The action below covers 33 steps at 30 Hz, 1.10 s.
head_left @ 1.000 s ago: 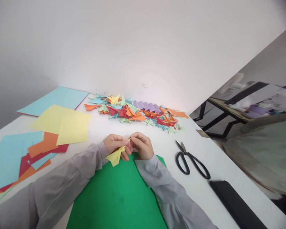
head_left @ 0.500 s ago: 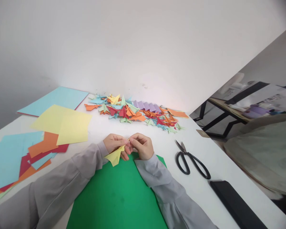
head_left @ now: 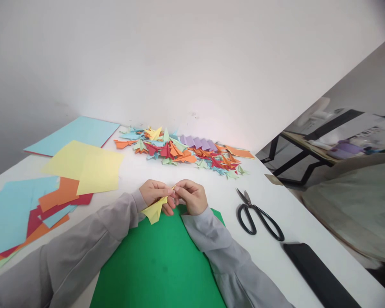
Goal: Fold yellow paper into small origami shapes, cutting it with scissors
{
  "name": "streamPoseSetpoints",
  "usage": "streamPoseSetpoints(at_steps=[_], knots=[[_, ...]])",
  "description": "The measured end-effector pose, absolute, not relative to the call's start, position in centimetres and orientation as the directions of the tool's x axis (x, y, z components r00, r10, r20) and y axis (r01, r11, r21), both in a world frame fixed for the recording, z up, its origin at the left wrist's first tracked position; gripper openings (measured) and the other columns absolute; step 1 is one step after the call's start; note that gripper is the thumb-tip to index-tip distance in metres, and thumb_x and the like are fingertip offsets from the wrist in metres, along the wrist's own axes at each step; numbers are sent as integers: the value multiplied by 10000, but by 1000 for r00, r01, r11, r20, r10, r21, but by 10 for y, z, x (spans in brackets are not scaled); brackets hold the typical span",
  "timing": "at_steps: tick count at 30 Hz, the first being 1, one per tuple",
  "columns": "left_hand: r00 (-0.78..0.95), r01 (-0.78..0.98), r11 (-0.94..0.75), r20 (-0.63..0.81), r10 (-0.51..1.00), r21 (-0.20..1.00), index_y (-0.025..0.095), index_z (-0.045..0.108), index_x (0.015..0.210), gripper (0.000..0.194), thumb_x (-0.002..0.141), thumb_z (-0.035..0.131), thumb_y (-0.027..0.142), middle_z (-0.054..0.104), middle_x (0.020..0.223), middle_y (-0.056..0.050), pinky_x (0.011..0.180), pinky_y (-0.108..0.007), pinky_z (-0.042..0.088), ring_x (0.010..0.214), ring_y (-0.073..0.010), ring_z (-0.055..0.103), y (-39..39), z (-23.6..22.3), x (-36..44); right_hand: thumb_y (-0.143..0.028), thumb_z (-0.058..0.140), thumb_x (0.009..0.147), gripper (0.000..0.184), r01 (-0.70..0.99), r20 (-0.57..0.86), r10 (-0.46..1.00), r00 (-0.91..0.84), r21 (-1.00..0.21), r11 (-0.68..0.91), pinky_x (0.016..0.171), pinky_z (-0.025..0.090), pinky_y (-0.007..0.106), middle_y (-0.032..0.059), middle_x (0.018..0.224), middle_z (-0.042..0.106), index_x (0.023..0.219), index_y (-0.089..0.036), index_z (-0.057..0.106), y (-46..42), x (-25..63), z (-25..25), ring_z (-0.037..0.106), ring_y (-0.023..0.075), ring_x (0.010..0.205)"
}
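Between my two hands is a small yellow folded paper piece, shaped like the paper figures piled by the wall. My left hand pinches its body, with the wide folded end hanging down to the left. My right hand grips the narrow tip between thumb and fingers. Part of the folded paper is hidden by my fingers. Below both hands lies a green sheet, and my right sleeve covers part of its right edge.
Scissors lie half spread at the right, beside a black flat object. Against the wall sits a pile of colourful folded papers. Yellow sheets, blue sheets and an orange piece spread across the left.
Almost nothing differs. Both hands keep their pinch on the yellow folded paper, and the view has shifted only very slightly.
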<state>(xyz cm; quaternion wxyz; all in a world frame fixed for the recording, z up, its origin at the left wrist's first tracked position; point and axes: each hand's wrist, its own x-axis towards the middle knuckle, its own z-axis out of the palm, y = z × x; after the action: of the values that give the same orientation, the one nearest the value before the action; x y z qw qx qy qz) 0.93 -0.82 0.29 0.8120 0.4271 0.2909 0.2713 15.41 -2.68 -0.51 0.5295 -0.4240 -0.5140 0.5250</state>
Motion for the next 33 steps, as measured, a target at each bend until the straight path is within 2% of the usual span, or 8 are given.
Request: streamPoseSetpoints(at_steps=[12, 27, 33], knots=[[646, -203, 457, -232, 727, 866, 66, 563, 650, 321, 538, 699, 334, 608, 482, -69, 416, -300, 462, 412, -191, 585, -10, 3, 10, -264, 623, 603, 118, -99, 92, 994, -60, -991, 86, 362, 377, 204, -39, 403, 536, 576, -156, 584, -29, 150, 0, 482, 84, 338], [628, -187, 432, -230, 743, 882, 70, 555, 655, 269, 595, 655, 312, 603, 485, -57, 430, -308, 479, 411, -179, 584, -11, 2, 11, -371, 610, 657, 232, -115, 83, 990, -111, -991, 70, 380, 366, 202, -38, 427, 526, 597, -157, 545, -27, 151, -7, 487, 86, 370], [598, -188, 426, -241, 765, 885, 73, 556, 631, 298, 548, 681, 329, 600, 457, -55, 417, -306, 481, 395, -183, 580, -13, 5, 12, -378, 603, 666, 241, -128, 96, 988, -125, -988, 80, 386, 362, 205, -42, 424, 519, 592, -159, 535, -26, 150, -9, 482, 85, 365]])
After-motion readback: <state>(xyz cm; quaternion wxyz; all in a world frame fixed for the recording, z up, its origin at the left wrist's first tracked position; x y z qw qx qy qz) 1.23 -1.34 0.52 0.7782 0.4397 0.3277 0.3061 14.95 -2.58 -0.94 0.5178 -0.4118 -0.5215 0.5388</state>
